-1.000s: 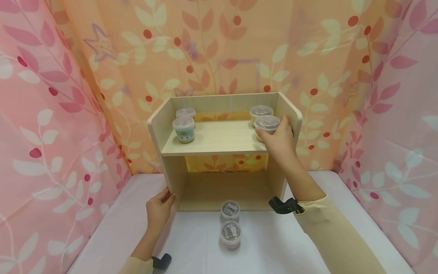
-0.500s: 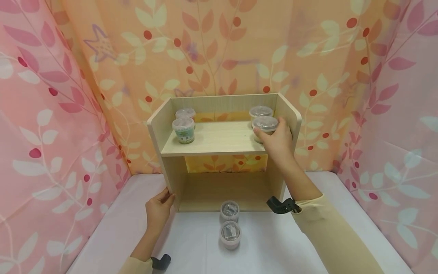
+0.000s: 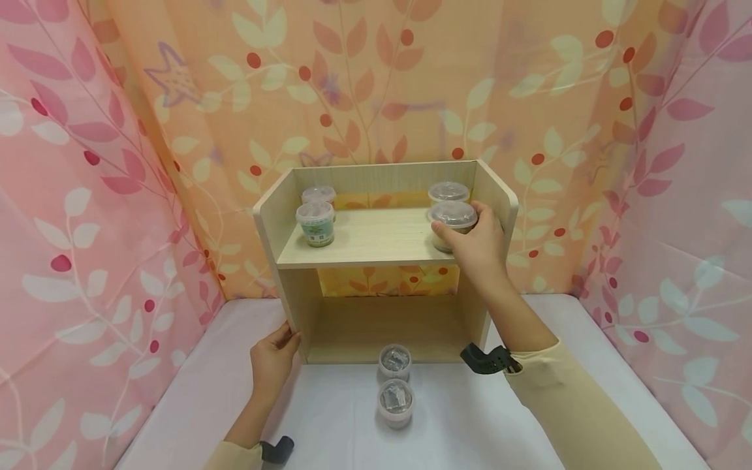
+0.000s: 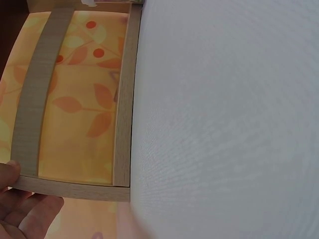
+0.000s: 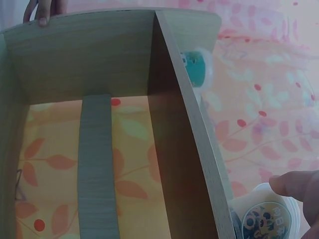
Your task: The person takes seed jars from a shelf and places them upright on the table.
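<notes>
My right hand (image 3: 483, 247) grips a clear plastic tub (image 3: 452, 215) with a domed lid, at the right front of the wooden shelf unit's upper board (image 3: 370, 238). In the right wrist view the tub (image 5: 266, 216) shows a printed round label, and the thumb lies against its rim. Just behind it stands a second lidded tub (image 3: 448, 190). My left hand (image 3: 273, 362) pinches the front edge of the left side panel (image 3: 290, 307), low down. The left wrist view shows thumb and fingers (image 4: 42, 216) on either side of that panel edge.
On the upper board's left, a green-labelled tub (image 3: 316, 225) stands before another lidded tub (image 3: 319, 192). Two tubs, one nearer (image 3: 396, 403) and one farther (image 3: 395, 361), stand on the white tablecloth (image 3: 458, 418) before the unit. Patterned curtains (image 3: 376, 78) surround the table.
The tub in my right hand has shifted slightly left and toward the board's front edge, away from the tub behind it. My left hand stays on the side panel.
</notes>
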Demonstrator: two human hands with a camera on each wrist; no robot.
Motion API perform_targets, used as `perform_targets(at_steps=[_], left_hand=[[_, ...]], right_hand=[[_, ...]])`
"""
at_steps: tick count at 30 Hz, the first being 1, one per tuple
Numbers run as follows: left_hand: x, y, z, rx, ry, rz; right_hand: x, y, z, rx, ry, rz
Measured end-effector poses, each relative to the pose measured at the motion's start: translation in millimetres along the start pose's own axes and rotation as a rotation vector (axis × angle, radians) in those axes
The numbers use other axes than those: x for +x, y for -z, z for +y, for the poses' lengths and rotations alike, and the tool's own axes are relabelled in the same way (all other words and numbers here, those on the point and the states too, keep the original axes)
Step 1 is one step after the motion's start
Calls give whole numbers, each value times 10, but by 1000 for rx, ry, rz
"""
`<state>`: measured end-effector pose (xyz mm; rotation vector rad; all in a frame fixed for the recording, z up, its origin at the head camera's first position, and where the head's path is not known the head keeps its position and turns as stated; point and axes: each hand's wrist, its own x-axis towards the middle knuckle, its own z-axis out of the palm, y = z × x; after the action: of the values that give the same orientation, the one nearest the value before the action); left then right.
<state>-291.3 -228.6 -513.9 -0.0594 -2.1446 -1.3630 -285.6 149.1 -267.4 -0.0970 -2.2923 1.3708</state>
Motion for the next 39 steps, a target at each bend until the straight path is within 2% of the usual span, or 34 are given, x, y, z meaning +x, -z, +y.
perform_targets(at_steps=[13,22,32,39], left_hand=[[11,-2,-6,15,1,5],[21,14,21,28,-5,6],[27,-2,3,16,-16,9],[-5,-5,-22,9,9,10]], right_hand=[[-253,157,-40,118,-2,-59],[-469,239,-1,138,21,-81],[-776,273,122,115,69,-132],[-982,296,270,149,27,-220]])
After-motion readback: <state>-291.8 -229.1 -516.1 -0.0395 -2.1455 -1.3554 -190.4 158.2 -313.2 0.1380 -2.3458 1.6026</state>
